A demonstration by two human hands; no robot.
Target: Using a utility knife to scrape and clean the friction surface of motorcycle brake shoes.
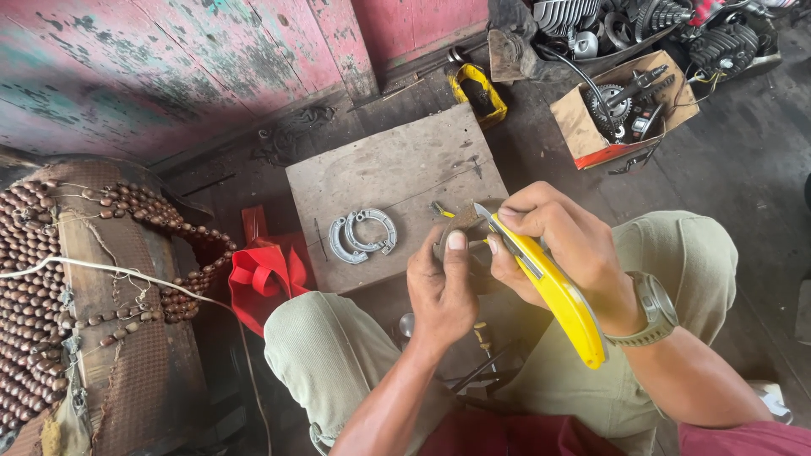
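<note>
My left hand grips a small curved dark piece, thumb pressed on top of it. In my right hand is a yellow utility knife, its blade tip set against the top of that piece. Both hands hover over the near right corner of a low wooden board. Two curved metal brake shoes lie on the board, just left of my left hand. A watch sits on my right wrist.
A red plastic container stands by my left knee. A beaded seat cover fills the left. A cardboard box of metal parts, a yellow object and engine parts lie beyond the board.
</note>
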